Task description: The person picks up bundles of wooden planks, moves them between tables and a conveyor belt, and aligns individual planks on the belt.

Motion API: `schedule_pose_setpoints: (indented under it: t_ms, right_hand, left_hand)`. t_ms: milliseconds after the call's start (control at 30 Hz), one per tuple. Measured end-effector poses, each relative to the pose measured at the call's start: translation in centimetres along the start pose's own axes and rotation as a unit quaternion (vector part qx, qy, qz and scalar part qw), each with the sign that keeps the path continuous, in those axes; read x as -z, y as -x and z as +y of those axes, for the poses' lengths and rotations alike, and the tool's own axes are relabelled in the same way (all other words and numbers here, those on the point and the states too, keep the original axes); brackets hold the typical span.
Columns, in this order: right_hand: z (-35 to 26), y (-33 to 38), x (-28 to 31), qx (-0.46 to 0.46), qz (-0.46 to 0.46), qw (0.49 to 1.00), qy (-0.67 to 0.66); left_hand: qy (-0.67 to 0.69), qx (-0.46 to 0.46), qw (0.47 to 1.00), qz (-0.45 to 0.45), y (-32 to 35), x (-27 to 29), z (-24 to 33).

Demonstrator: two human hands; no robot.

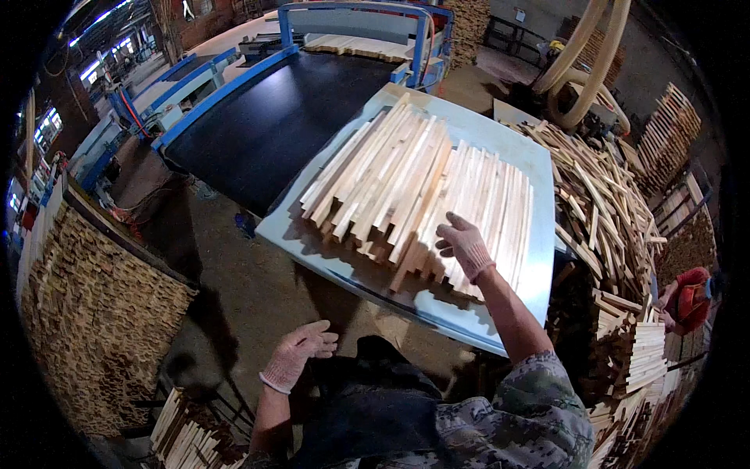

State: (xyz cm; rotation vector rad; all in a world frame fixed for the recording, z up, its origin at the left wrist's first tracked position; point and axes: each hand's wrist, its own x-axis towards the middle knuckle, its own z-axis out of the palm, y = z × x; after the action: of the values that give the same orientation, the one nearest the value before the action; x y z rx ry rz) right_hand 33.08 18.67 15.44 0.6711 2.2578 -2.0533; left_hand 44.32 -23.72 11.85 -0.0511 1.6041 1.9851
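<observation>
Many pale wooden strips (398, 176) lie side by side on a light blue tabletop (301, 238), their near ends uneven. Over the near right part of these strips is my right hand (465, 246), in a pinkish knit glove. Its fingers are apart and slightly bent, and nothing shows in them; whether it touches the wood I cannot tell. My left hand (298, 353), gloved the same way, hangs in front of my body, away from the table. Its fingers reach out to the right and hold nothing.
Left of the table runs a black conveyor belt (273, 109) with a blue frame (289, 27). Loose strips (598, 195) are heaped at the right, near beige hoses (582, 70). A tall stack of wood (94, 320) stands at the left. A red-gloved hand (680, 301) shows at the right edge.
</observation>
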Motion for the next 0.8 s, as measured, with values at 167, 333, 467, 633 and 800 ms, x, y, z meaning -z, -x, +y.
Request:
schedule_pose_setpoints:
  t_ms: [167,333,467,633,800]
  right_hand:
    - [1.5,-12.3,-1.2,0.092,0.125,0.965,0.212]
    - [1.6,-17.9,-2.9,0.103,0.145,0.907,0.381]
    - [-0.8,-17.4,-4.6,0.000,0.153,0.921,0.358]
    - [-2.2,-17.3,-5.0,-0.065,0.166,0.926,0.333]
    - [-3.9,-17.8,-6.6,-0.078,0.220,0.897,0.376]
  left_hand:
    - [-0.108,-0.070,0.988,0.084,-4.7,3.7,7.6]
    - [-0.328,-0.147,0.930,0.072,-16.7,6.6,16.0]
    - [-0.526,-0.197,0.827,0.027,-29.5,6.1,19.5]
    - [-0.630,-0.058,0.770,-0.081,-42.2,0.8,22.6]
    - [-0.668,0.013,0.726,-0.164,-45.5,-1.5,25.1]
